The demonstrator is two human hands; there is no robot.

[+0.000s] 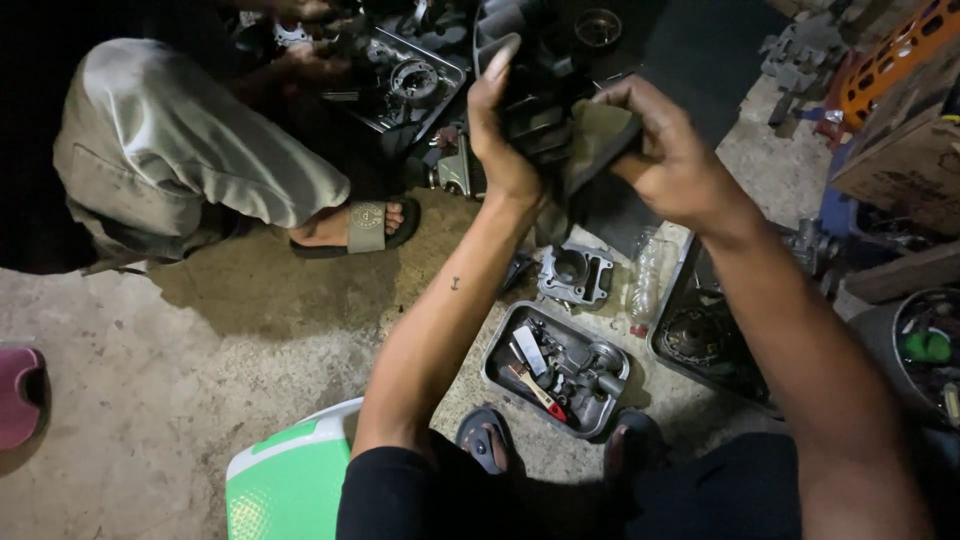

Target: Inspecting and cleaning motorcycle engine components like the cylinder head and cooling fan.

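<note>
So both hands hold things up: left hand (503,140) fingers grip the black finned engine cylinder (530,75), right hand (668,150) fingers pinch an olive rag (598,140), mid-wipe; next calls for turning it.

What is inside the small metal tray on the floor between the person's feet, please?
The small metal tray holds loose grey engine parts and a red-tipped tool; anything beneath that pile is covered.

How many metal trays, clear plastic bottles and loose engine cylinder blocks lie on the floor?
Metal trays: 3
Clear plastic bottle: 1
Loose engine cylinder block: 1
Total: 5
</note>
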